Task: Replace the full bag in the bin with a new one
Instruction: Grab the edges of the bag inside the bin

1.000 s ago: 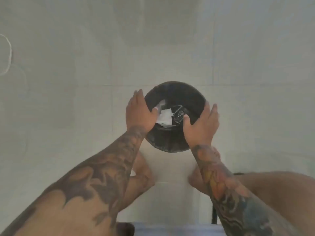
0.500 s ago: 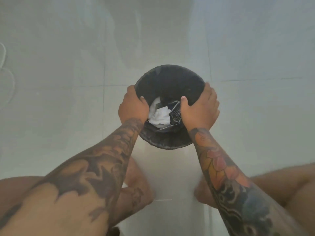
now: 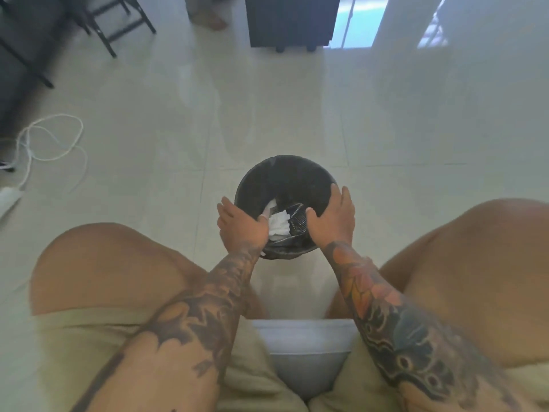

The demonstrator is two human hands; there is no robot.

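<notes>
A small round black bin (image 3: 285,185) lined with a black bag stands on the pale tiled floor between my knees. White crumpled paper (image 3: 279,224) and a dark patterned wrapper (image 3: 298,221) lie inside it. My left hand (image 3: 240,230) grips the bin's near-left rim, thumb inside. On the right rim sits my right hand (image 3: 332,218), its thumb hooked over the edge and its fingers down the outer wall.
My bare knees flank the bin left and right. A white cable (image 3: 50,147) and power strip (image 3: 7,197) lie on the floor at far left. Black chair legs (image 3: 113,28) stand at upper left, a dark cabinet (image 3: 291,22) at the top.
The view has lifted and pulled back, so the room's far side and my knees show. Both hands stay on the bin's rim; the right hand has slid further round the right side.
</notes>
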